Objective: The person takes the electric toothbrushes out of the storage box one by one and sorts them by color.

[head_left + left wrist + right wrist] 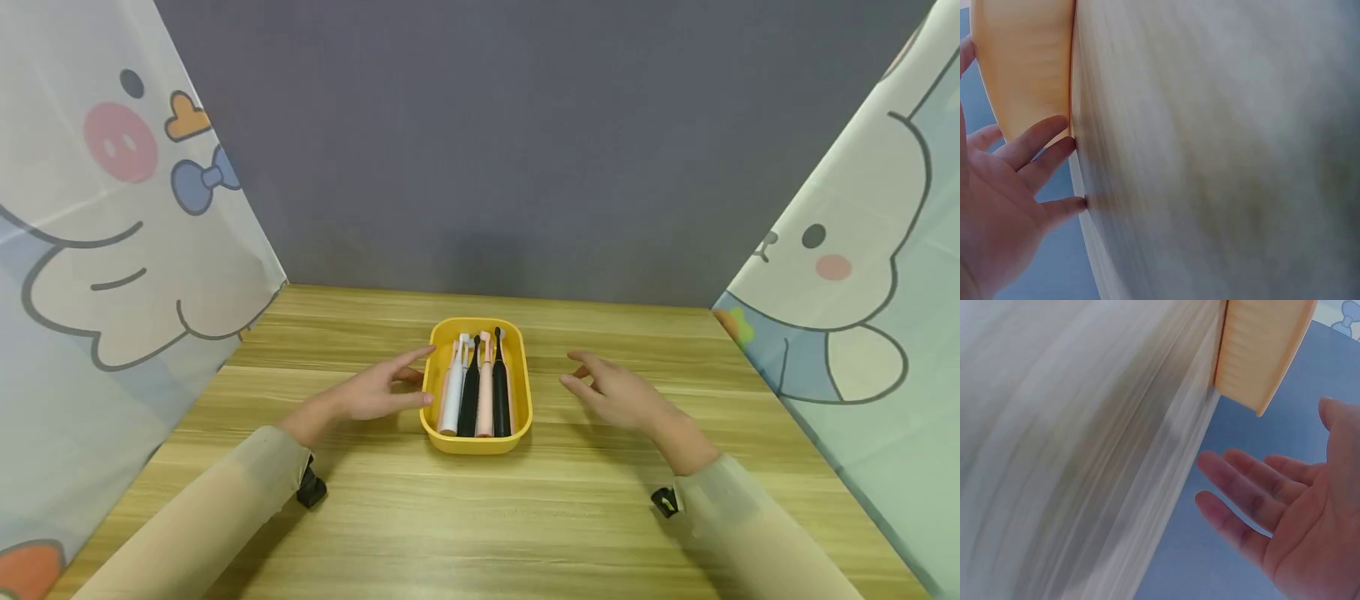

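Note:
A yellow plastic bin [476, 446] stands on the wooden table with several electric toothbrushes lying side by side in it. Among them are a white toothbrush [453, 396], a pink toothbrush [485, 400] and a black toothbrush [500, 396]. At the bin's left side is my left hand [378, 389], its thumb and fingers spread along the rim. In the left wrist view these fingers [1038, 140] lie against or just beside the bin wall; firm contact is hard to tell. To the right, apart from the bin, my right hand [611, 392] hovers over the table with relaxed fingers, holding nothing.
The wood-grain table [465, 525] ends at a dark grey panel [495, 150] behind. Cartoon-printed cloth walls [150, 275] rise on the left and right. Black wrist straps [311, 487] show under the sleeves.

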Available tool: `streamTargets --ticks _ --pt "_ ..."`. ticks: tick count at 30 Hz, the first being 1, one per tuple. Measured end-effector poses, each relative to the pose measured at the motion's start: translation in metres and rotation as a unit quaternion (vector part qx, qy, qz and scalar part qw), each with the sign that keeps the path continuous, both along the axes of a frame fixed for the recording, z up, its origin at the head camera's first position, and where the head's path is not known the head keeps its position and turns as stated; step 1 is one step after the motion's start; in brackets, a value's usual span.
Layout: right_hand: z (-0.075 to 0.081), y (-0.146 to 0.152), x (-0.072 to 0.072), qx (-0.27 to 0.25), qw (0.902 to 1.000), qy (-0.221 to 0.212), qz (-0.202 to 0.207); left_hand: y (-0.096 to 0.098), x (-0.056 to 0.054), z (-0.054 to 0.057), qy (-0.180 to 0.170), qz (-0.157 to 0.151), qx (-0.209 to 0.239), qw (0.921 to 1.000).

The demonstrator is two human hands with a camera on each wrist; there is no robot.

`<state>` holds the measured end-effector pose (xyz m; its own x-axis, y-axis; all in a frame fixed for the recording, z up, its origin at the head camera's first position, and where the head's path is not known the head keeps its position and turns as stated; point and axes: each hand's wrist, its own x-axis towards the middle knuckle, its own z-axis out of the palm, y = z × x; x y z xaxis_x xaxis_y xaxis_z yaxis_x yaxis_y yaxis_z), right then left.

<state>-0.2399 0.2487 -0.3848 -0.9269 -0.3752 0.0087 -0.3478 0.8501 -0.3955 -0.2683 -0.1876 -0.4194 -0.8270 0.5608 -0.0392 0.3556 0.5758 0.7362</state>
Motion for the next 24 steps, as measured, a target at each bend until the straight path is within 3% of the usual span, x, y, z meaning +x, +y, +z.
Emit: streamTargets --ticks 10,24 --pt "0.005 -0.014 -0.009 -0.018 0.9997 0.011 0.012 0.001 -0.002 0.0 -0.007 -0.001 -0.004 1.0" --pt "0.013 -0.041 -0.019 -0.069 0.9971 -0.008 0.029 0.002 0.0 0.0 -0.01 0.002 0.001 1.0"
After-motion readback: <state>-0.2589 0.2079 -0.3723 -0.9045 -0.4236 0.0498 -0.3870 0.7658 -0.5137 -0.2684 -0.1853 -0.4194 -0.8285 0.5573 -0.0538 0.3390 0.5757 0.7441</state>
